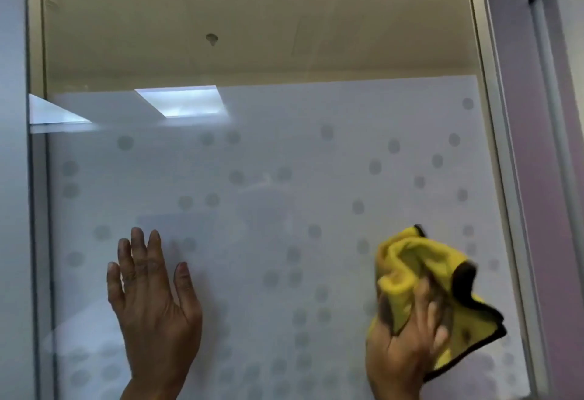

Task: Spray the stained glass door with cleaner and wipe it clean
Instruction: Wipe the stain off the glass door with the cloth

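On the left, our left hand (151,308) lies flat against the glass door (268,210), fingers (137,251) spread apart and holding nothing; we judge it is there to steady the pane. The door fills the view in front of us, clear at the top and frosted with grey dots below, set in a metal frame (505,210) on the right. A faint smear shows near the middle of the frosted part. Further right, our right hand (407,342) has its fingers clamped on a bunched yellow cloth (420,270) with a dark edge, pressed to the glass low and near the frame. The cloth looks soft and light, so a full-palm bunch suits it best. The glass is stiff, smooth and likely slippery when wet, so we should press evenly, not hard. No spray bottle is in view.
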Demonstrator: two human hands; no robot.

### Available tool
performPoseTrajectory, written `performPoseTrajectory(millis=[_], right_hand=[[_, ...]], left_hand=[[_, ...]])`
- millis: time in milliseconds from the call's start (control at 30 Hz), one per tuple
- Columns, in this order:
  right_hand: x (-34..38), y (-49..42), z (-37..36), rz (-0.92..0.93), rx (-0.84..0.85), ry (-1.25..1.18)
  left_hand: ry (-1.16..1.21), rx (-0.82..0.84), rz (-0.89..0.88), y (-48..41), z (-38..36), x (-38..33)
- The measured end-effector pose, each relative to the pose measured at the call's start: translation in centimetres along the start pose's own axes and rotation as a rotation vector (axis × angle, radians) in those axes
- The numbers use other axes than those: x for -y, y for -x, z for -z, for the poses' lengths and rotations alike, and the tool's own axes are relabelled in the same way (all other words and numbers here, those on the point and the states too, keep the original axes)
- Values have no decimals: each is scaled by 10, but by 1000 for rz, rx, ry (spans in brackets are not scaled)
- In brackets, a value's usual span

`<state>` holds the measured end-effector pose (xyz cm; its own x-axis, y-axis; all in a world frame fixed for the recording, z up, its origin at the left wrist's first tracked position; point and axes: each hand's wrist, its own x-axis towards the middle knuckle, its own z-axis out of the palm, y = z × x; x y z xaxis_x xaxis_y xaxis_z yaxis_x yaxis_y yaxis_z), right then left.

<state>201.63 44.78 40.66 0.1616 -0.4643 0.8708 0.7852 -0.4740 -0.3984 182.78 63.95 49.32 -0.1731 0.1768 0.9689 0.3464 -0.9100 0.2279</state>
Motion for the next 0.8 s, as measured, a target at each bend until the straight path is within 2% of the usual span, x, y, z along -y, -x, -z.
performPoseTrajectory(millis=[67,200,300,400,500,633,700,800], right_hand=[[4,-58,-8,-125,-113,-33],[44,-121,-36,-213,-155,-112],[92,-187,-62,-184,-181,-241],[148,-203,-80,-2,-123,-291],[193,-179,-83,204,-24,-398],[211,-92,-52,326,261,-496],[200,-41,-34,346,379,-510],[171,28,-8,321,428,-455]], left_hand=[[-2,10,12,0,1,-2],[-26,35,-2,1,2,-1],[-43,33,-9,1,1,0],[-57,47,-15,1,1,1],[-52,35,-19,2,0,1],[58,-18,8,3,-1,2],[81,-22,-11,4,0,6],[122,-14,2,5,1,10]])
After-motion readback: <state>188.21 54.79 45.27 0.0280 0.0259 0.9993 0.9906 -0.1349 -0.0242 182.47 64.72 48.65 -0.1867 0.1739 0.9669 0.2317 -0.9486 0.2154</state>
